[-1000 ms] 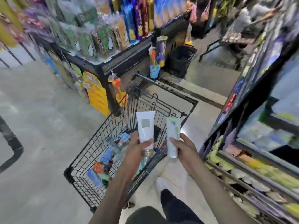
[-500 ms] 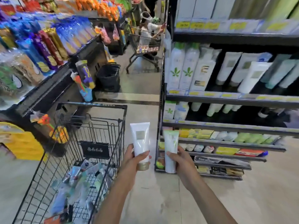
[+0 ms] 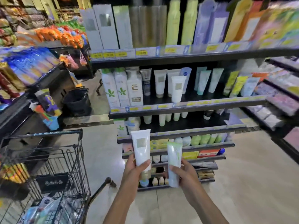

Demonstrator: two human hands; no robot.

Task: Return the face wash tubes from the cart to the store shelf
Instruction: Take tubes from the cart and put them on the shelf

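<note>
The left hand (image 3: 135,171) grips a white tube (image 3: 141,147) upright, fingers curled round its lower end. The right hand (image 3: 186,172) holds a green-white tube (image 3: 174,164) the same way, just beside the first. Both tubes are raised in front of the shelf (image 3: 186,109), where similar tubes stand. The cart (image 3: 48,167) sits at the left, with more items inside

Cut off by the left and bottom edges: cart (image 3: 76,159). Smeared by motion on the right: shelf (image 3: 186,109) ends and goods there. Unreadable: price tags (image 3: 141,53), label on white tube (image 3: 141,147), print on green tube (image 3: 174,159). Hidden behind left hand (image 3: 135,168): white tube's cap, mostly. Jumbled and blurred in the cart: items (image 3: 48,206).
</note>
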